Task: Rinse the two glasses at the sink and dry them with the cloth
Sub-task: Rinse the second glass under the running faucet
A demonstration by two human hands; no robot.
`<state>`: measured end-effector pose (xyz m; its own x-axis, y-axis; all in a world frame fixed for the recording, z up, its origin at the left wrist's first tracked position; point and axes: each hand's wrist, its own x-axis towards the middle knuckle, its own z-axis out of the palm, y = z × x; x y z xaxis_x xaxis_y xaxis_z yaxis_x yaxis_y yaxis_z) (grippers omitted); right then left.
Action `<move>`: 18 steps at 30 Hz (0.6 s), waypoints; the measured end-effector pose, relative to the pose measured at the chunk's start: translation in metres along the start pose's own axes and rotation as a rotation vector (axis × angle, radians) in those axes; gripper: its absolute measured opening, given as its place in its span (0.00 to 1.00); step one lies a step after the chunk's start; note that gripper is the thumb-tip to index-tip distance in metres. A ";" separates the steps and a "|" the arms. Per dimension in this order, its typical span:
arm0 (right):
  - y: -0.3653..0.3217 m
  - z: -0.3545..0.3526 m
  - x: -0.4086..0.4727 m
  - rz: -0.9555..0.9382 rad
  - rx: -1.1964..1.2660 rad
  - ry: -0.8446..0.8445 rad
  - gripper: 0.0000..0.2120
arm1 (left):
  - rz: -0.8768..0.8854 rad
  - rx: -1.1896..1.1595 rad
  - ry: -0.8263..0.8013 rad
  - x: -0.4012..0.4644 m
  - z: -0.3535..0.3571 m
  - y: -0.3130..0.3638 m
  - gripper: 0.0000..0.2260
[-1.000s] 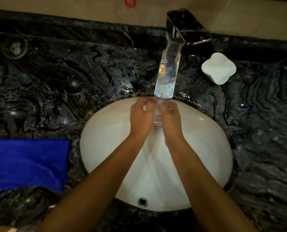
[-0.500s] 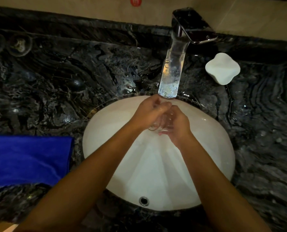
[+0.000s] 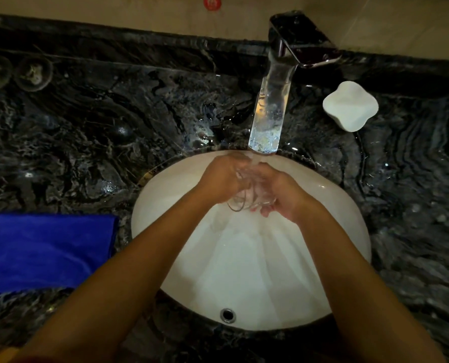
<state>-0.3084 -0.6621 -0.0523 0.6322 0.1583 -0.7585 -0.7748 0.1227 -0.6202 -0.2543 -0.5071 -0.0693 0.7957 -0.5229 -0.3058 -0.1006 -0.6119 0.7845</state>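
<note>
Hands cupped together: left hand [image 3: 222,179], right hand [image 3: 281,192] gripping glass [image 3: 244,199] under tap [image 3: 270,111].

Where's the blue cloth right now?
The blue cloth lies flat on the dark counter, left of the white sink, beside the left forearm.

A bathroom vanity, dimly lit.

A white oval undermount basin [image 3: 323,231] is set in a dark veined marble counter [image 3: 113,142]; a chrome tap with a clear glass spout [image 3: 270,111] runs water just beyond the hands' grip. A white lobed soap dish [image 3: 350,106] sits beyond and right, a folded blue microfibre cloth [image 3: 45,251] left, beige wall tiles [image 3: 139,11] behind.
</note>
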 end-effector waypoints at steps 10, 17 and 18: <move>0.001 0.007 0.000 -0.067 0.033 0.094 0.18 | -0.181 0.075 0.093 -0.008 -0.002 0.005 0.13; 0.003 0.014 0.012 -0.246 0.066 0.200 0.15 | -0.620 -0.487 0.032 -0.022 0.006 0.015 0.06; 0.005 0.015 0.015 -0.272 0.070 0.230 0.16 | -0.653 -0.537 0.026 -0.024 0.009 0.015 0.04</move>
<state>-0.3035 -0.6448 -0.0639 0.7935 -0.1128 -0.5981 -0.5719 0.1981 -0.7961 -0.2803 -0.5090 -0.0545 0.6100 -0.1444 -0.7792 0.6762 -0.4177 0.6068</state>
